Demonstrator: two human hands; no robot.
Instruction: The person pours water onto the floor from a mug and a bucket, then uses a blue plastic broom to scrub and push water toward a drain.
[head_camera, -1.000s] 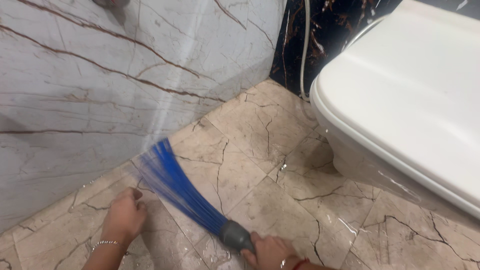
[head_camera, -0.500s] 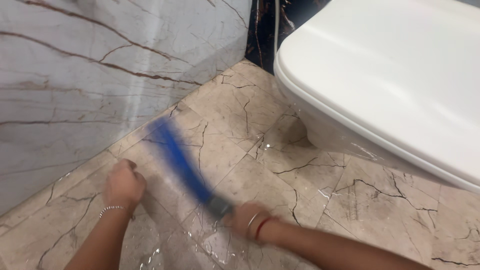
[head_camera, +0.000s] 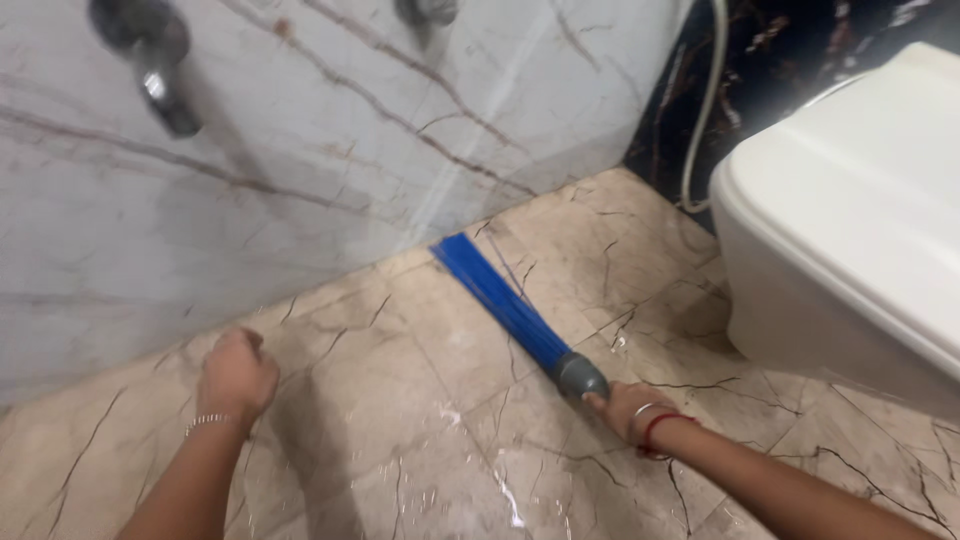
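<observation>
Broom (head_camera: 505, 300) bristles now nearer wall (head_camera: 300, 150)

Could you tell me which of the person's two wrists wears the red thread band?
The right wrist, behind the right hand gripping the blue-bristled broom; the left hand, fisted on the floor, has a silver chain.

Both forearms were bare, without sleeves. The left hand (head_camera: 237, 373) had a thin silver chain bracelet at its wrist; the right hand (head_camera: 628, 408) had a red thread band.
</observation>
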